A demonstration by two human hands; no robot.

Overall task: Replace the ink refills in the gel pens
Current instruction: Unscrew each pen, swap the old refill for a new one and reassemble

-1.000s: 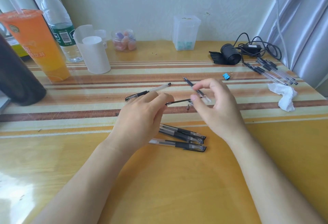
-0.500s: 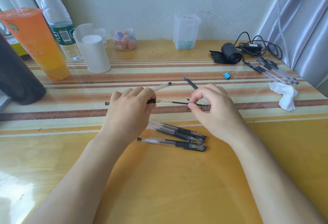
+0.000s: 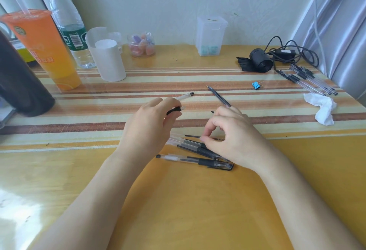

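My left hand (image 3: pixel 148 128) grips a gel pen barrel (image 3: pixel 175 110) by its black grip, the open end pointing right. My right hand (image 3: pixel 235 138) pinches a thin black refill (image 3: pixel 192 136) between thumb and forefinger, low over three gel pens (image 3: pixel 198 160) lying close together on the yellow table. Behind my left hand a clear pen (image 3: pixel 185 96) lies on the striped mat. A loose refill (image 3: pixel 218 97) lies slantwise beyond my right hand, with a small dark part (image 3: pixel 212 112) next to the knuckles.
Several more pens (image 3: pixel 311 81) lie at the back right beside a crumpled tissue (image 3: pixel 321 109), a blue binder clip (image 3: pixel 256 85), a black roll (image 3: pixel 259 60) and a cable (image 3: pixel 293 51). An orange drink (image 3: pixel 45 49), bottle (image 3: pixel 71 23), white cup (image 3: pixel 108 59), jar (image 3: pixel 141 45) and clear box (image 3: pixel 211 35) line the back.
The refill has come out of the barrel in my left hand. My right hand has carried it down and toward me, over the three pens.
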